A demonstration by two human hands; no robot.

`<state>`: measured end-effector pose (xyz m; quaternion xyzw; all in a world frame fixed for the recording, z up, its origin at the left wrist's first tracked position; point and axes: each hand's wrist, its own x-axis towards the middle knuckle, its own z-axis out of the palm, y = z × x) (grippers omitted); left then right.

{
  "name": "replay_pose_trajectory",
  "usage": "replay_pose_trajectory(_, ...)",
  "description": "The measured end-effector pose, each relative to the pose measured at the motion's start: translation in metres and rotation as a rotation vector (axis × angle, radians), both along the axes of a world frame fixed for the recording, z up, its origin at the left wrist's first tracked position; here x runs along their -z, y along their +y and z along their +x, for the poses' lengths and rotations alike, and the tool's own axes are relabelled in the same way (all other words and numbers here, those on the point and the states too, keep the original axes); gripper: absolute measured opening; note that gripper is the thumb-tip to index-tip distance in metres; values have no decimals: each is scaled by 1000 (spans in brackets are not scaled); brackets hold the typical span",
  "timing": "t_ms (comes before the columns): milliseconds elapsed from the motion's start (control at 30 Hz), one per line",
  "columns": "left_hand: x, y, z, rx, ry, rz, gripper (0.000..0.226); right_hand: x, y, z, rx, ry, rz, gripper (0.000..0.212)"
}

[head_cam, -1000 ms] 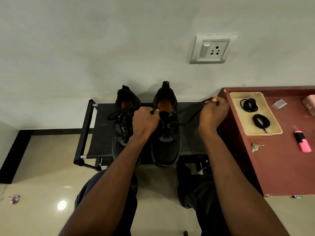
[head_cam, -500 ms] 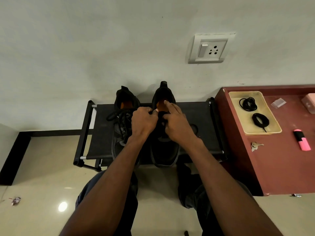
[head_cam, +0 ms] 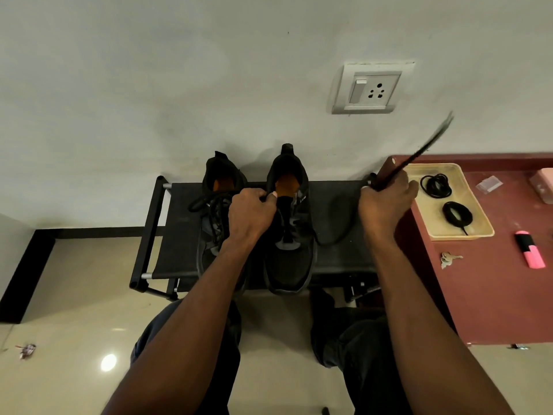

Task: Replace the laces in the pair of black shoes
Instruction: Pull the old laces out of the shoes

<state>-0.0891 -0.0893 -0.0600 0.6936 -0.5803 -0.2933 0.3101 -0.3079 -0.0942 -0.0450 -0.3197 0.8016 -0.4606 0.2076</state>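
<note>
Two black shoes stand side by side on a black rack, toes toward me. The left shoe still carries its tangled black lace. My left hand grips the tongue and collar of the right shoe. My right hand is raised at the rack's right end and grips a black lace that is blurred, one end flicking up toward the wall, the other looping down to the shoe's side. Two coiled black laces lie in a yellow tray.
The tray sits on a dark red table to the right, with keys, a pink and black marker, a small plastic bag and a pink object. A wall socket is above. My knees are below the rack.
My right hand went from the right, back to the right shoe's eyelets, then out to the right again, pulling the lace out sideways. My left hand stayed on the shoe.
</note>
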Motion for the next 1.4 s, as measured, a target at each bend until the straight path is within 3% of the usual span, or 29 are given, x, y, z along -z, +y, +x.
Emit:
replay_pose_trajectory(67,-1,2,-4,15,-14,-3,40,2,7,19,-169,72,97,67)
replay_pose_trajectory(167,-2,3,-9,1,-100,14,42,5,15,53,-455,104,173,54)
replay_pose_trajectory(267,-2,4,-9,27,-136,62,46,10,23,78,-630,326,255,42)
replay_pose_trajectory(400,-2,4,-6,71,-101,100,42,9,23,84,-660,399,205,49)
replay_pose_trajectory(667,4,5,9,40,-54,133,43,11,23,59,-459,83,140,43)
replay_pose_trajectory(800,5,8,8,66,38,108,41,12,28,73,-565,224,121,42)
replay_pose_trajectory(900,3,5,8,122,77,106,43,19,23,75,-784,463,60,34)
replay_pose_trajectory(1067,2,7,2,189,28,87,38,23,22,76,-1045,588,222,18)
replay_pose_trajectory(1200,2,5,4,224,-11,77,34,20,24,80,-1010,419,128,9)
replay_pose_trajectory(1300,1,2,6,241,-36,68,29,22,17,75,-781,188,56,14)
replay_pose_trajectory(1367,-1,-1,9,230,-9,73,27,26,11,73,-558,-93,37,21)
replay_pose_trajectory(1400,-1,-2,9,226,12,77,27,25,10,73,-423,-325,22,21)
